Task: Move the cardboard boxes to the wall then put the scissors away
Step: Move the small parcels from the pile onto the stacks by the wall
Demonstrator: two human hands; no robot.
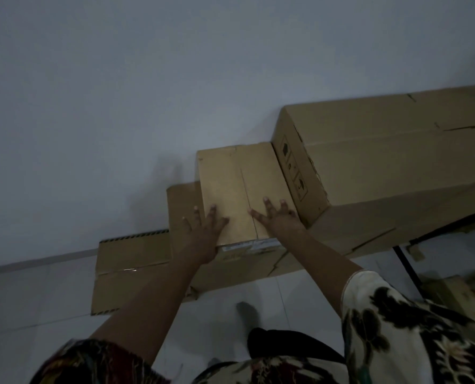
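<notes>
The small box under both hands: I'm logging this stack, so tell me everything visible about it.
The small box is plain brown cardboard, closed, with a seam down its top and a pale label strip on its near side. It sits level on a wider box, far end at the wall, right side close beside a taller box. The left hand and right hand lie flat on its near top, fingers spread.
</notes>
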